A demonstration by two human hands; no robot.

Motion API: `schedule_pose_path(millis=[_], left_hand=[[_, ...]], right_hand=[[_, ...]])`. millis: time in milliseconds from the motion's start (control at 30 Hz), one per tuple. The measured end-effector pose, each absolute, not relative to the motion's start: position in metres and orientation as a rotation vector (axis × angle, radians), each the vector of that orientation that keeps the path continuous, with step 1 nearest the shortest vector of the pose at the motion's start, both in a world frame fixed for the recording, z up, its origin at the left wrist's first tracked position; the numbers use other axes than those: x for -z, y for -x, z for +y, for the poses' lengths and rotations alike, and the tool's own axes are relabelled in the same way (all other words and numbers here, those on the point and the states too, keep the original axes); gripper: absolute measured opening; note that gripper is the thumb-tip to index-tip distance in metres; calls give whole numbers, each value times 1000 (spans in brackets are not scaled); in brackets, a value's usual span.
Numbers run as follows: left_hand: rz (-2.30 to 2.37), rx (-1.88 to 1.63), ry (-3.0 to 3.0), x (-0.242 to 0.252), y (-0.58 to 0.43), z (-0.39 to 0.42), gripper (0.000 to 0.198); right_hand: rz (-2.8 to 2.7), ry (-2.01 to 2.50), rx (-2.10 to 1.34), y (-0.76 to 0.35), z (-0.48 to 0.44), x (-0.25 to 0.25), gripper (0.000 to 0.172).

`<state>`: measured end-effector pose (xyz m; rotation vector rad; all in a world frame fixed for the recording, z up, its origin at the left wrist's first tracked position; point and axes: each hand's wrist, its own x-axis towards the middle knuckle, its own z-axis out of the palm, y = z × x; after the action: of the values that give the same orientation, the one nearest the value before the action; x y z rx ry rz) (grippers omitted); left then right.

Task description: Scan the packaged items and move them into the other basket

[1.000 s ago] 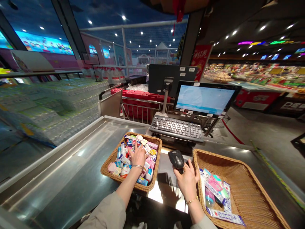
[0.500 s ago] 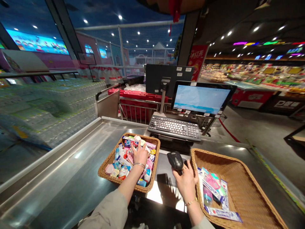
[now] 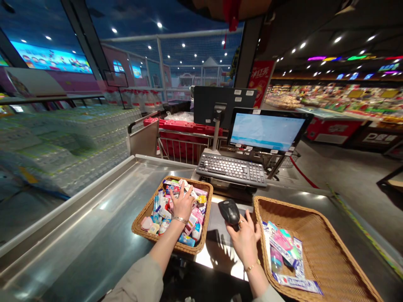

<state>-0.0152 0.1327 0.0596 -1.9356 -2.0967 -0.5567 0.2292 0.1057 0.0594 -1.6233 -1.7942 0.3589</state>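
My left hand reaches over the smaller wicker basket, its fingers spread on or just above the packed goods. Small boxes, tubes and packets fill that basket, among them a blue box and a pink rounded item. In my right hand is a black barcode scanner, held by its handle with the head toward the left. Right beside that hand stands a larger wicker basket. Several packets lie in its left part, including a long white-and-purple packet.
Both baskets are on a metal checkout counter. Behind them are a keyboard, a lit monitor and the dark back of another screen. A cart with red crates stands beyond. Stacked bottle packs are at left.
My left hand has shifted slightly right and down over the basket, with its fingers more spread. The scanner in my right hand has moved a little to the left.
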Motion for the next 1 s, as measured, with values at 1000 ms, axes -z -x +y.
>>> schedule_pose_path(millis=[1000], left_hand=[[-2096,664,1922,-72,18,119,25]], right_hand=[[-1985,1493,-407,-197,94,-83,27]])
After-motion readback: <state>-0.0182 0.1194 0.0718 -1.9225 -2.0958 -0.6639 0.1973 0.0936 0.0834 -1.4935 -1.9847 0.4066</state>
